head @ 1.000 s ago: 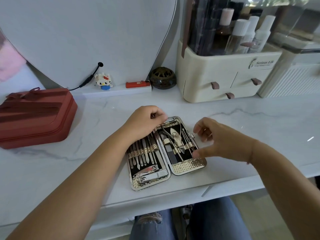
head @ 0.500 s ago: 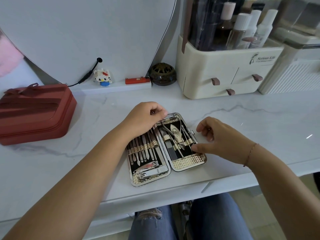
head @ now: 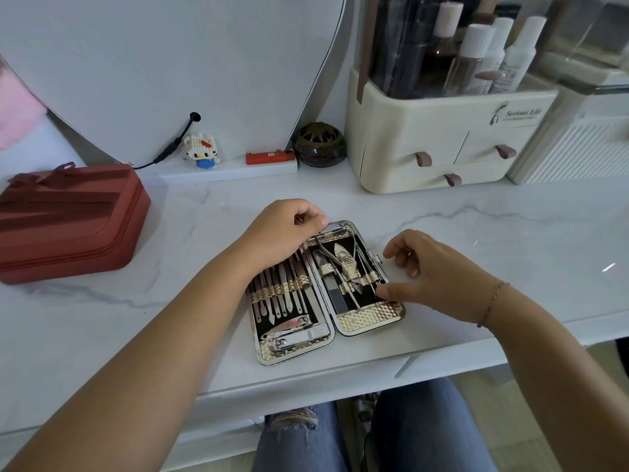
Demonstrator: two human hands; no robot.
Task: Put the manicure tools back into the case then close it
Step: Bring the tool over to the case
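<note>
Your left hand (head: 284, 233): curled loosely, knuckles up, resting on the far end of the case's left half; whether it grips anything, you cannot tell. Your right hand (head: 430, 274): fingers bent, thumb tip touching the right half's inner edge near the strapped tools, nothing visibly pinched; a thin bracelet (head: 493, 301) at the wrist.

Case (head: 371, 320): open flat on the white marble surface (head: 510, 233), centre of view, gold textured lining, two halves side by side. Left half: a row of slim manicure tools (head: 275, 294) under an elastic band, nail clippers (head: 294, 332) at the near end. Right half: nippers (head: 343, 264), file and scissors strapped in.

At 9 o'clock of the case, well apart: red zipped bag (head: 68, 219). At 12 o'clock: dark round pot (head: 319, 144), red lighter (head: 270, 157), small block figure (head: 201, 151). At 1 o'clock: cream drawer organiser (head: 442, 134) carrying bottles (head: 476, 56).
</note>
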